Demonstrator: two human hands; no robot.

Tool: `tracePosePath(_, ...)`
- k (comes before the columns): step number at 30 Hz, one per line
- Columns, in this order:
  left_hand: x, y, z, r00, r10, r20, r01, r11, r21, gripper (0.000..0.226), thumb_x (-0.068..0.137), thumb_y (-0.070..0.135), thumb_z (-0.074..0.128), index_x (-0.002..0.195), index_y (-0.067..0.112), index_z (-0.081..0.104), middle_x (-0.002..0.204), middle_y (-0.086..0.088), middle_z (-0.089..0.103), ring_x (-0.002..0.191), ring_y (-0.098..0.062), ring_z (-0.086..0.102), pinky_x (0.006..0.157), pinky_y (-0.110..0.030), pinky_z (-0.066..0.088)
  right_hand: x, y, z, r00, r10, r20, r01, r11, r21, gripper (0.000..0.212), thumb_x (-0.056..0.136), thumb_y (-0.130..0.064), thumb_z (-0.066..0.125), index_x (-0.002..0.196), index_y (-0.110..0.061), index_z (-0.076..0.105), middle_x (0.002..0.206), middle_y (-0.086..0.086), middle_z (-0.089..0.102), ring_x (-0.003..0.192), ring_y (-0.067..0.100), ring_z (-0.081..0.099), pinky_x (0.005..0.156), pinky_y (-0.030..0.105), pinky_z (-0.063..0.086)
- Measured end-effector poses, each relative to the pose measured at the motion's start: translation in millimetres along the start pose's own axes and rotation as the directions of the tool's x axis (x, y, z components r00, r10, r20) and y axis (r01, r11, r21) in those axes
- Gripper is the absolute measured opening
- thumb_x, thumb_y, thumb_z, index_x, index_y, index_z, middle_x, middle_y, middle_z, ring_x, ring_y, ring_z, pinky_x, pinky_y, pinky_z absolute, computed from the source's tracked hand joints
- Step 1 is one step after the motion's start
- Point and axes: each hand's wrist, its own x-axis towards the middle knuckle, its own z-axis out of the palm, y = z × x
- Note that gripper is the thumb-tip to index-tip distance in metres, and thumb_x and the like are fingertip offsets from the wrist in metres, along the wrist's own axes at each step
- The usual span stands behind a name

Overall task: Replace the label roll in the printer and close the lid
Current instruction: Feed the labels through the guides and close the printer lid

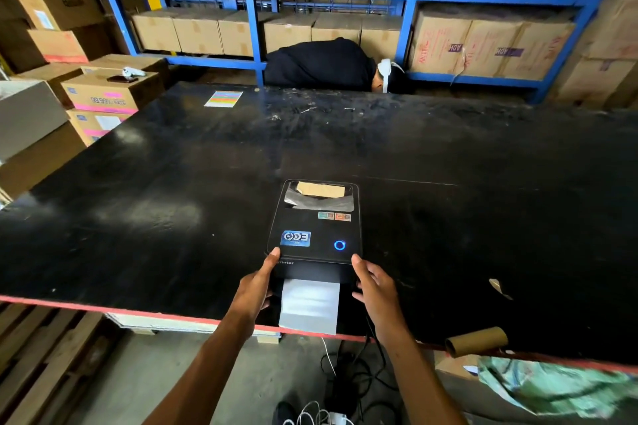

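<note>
A black label printer (312, 228) stands near the front edge of the black table (172, 190), its lid down and a blue ring lit on top. A strip of white label paper (309, 305) hangs out of its front slot over the table edge. My left hand (257, 281) grips the printer's front left corner with the thumb on the lid. My right hand (374, 281) touches the front right corner, fingers spread. An empty cardboard roll core (476, 341) lies at the table's front edge to the right.
A person in dark clothes (321, 64) bends down behind the far side of the table. Blue shelving (255, 21) holds cardboard boxes. More boxes (103, 93) are stacked at left. Cables (345, 373) lie on the floor below the printer.
</note>
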Motion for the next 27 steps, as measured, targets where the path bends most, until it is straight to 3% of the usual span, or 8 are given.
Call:
tracePosePath(7,-3.0,2.4,-1.2,1.0,0.001,0.005,-0.001,1.0,0.0,0.041,0.078,0.066,0.054,0.078,0.025,0.06,0.081,0.009,0.065,0.081,-0.013,0.06,0.079,-0.034,0.043,2.4,1.4,0.0,1.0,0.001,0.004,-0.001,1.0,-0.018,0.049,0.085,-0.047,0.059,0.123,-0.016,0.058,0.114,-0.001,0.058,0.106,0.019,0.056,0.086,0.034,0.052)
tracePosePath(13,-5.9,5.1,-0.8,1.0,-0.001,0.011,0.001,1.0,-0.015,0.039,0.079,0.065,0.053,0.077,0.026,0.058,0.079,0.01,0.063,0.078,-0.011,0.06,0.061,-0.026,0.044,1.9,1.6,-0.8,1.0,0.006,0.011,-0.006,1.0,-0.002,0.047,0.085,-0.046,0.059,0.122,-0.016,0.058,0.115,0.0,0.06,0.105,0.019,0.057,0.086,0.034,0.052)
tracePosePath(20,-3.6,3.0,-1.7,1.0,0.01,0.02,-0.01,1.0,-0.001,0.037,0.079,0.065,0.052,0.078,0.028,0.055,0.081,0.01,0.06,0.079,-0.01,0.058,0.079,-0.034,0.045,2.0,2.6,-1.2,1.0,-0.01,0.01,0.01,1.0,-0.02,0.051,0.085,-0.048,0.059,0.125,-0.016,0.057,0.112,-0.004,0.057,0.106,0.017,0.056,0.084,0.031,0.052)
tracePosePath(24,-5.7,3.9,-1.7,1.0,0.018,0.003,-0.018,1.0,-0.007,0.04,0.078,0.066,0.053,0.079,0.026,0.058,0.082,0.008,0.063,0.08,-0.011,0.061,0.061,-0.025,0.045,2.1,3.2,-0.8,1.0,-0.009,0.003,0.009,1.0,-0.008,0.048,0.084,-0.046,0.06,0.122,-0.017,0.059,0.112,-0.003,0.06,0.105,0.016,0.058,0.084,0.032,0.053)
tracePosePath(27,-6.6,4.3,-1.9,1.0,0.017,-0.007,-0.017,1.0,-0.01,0.041,0.078,0.066,0.054,0.078,0.026,0.058,0.082,0.007,0.064,0.08,-0.011,0.061,0.058,-0.025,0.044,1.7,3.7,-1.3,1.0,-0.003,0.0,0.003,1.0,-0.004,0.046,0.084,-0.047,0.06,0.12,-0.018,0.06,0.115,0.0,0.061,0.107,0.018,0.058,0.086,0.033,0.053)
